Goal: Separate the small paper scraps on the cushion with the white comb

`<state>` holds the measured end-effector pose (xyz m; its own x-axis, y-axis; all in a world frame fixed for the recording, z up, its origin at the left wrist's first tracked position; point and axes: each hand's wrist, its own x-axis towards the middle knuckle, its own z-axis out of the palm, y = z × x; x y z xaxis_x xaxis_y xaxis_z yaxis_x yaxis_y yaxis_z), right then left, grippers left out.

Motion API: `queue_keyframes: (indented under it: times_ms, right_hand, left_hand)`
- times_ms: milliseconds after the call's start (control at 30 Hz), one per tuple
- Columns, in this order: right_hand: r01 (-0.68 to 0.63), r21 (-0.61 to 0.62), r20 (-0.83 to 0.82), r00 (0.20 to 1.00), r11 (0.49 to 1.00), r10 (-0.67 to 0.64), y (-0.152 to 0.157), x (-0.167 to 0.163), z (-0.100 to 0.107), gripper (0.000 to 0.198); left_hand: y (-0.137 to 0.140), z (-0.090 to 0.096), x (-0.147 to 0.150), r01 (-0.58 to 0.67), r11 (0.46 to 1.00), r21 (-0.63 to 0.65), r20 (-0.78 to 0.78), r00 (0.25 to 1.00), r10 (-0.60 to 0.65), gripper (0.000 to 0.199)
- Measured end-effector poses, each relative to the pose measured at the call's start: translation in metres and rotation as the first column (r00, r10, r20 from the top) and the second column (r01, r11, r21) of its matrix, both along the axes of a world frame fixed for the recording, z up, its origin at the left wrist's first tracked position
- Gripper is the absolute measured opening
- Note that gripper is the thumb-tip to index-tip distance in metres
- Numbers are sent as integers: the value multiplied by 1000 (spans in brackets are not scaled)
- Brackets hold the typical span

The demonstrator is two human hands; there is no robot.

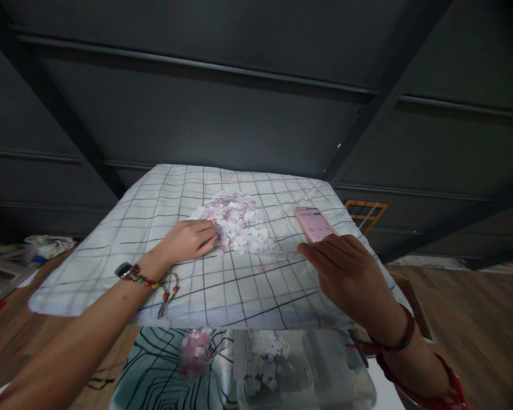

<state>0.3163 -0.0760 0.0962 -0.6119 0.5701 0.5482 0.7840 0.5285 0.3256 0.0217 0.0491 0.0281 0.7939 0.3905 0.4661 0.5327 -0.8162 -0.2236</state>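
Note:
A loose pile of small white and pink paper pieces (239, 219) lies on the white checked cloth (248, 296). At the pile's left edge rests my left hand (192, 239), its fingers curled in; whatever they hold is hidden. My right hand (346, 273) is closed in a pinch to the right of the pile, just in front of a pink phone (313, 223) with a timer on its screen. From its fingertips a thin strip of see-through plastic (282, 254) runs left to the pile's near edge; its exact kind is unclear.
Below the table's near edge stands a clear plastic box (308, 393) with white paper pieces in it. Left of it, a clump of pink pieces (195, 350) sits on patterned teal fabric (154, 370). A dark panelled wall (205, 114) rises behind the table.

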Motion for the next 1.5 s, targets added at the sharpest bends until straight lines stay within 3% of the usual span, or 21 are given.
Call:
queue_keyframes:
  times_ms: [300,467,667,933,1200,1400,1500]
  right_hand:
    - [-40,-64,-64,997,997,36,-13,3,9,28]
    - [-21,-32,-47,999,999,20,-8,3,4,27]
    - [-42,-94,-67,997,995,36,-14,4,3,28]
    - [111,20,15,994,994,-111,-26,17,5,28]
    - [50,-26,-33,998,998,-51,-36,4,4,26]
    - [152,25,13,988,988,-152,-27,11,-1,26]
    - [134,18,14,991,991,-135,-25,12,-5,26]
  left_hand:
    - [0,0,0,-23,1000,-10,-9,1000,23,32]
    - [0,0,0,-7,1000,10,-2,1000,7,32]
    - [0,0,0,4,1000,14,4,1000,-4,31]
    - [-1,1,0,0,1000,23,-3,1000,0,34]
    - [0,0,0,2,1000,21,16,1000,-2,32]
    - [-1,1,0,-2,1000,22,15,1000,2,32]
    - [-1,2,0,4,999,39,13,1000,-4,33]
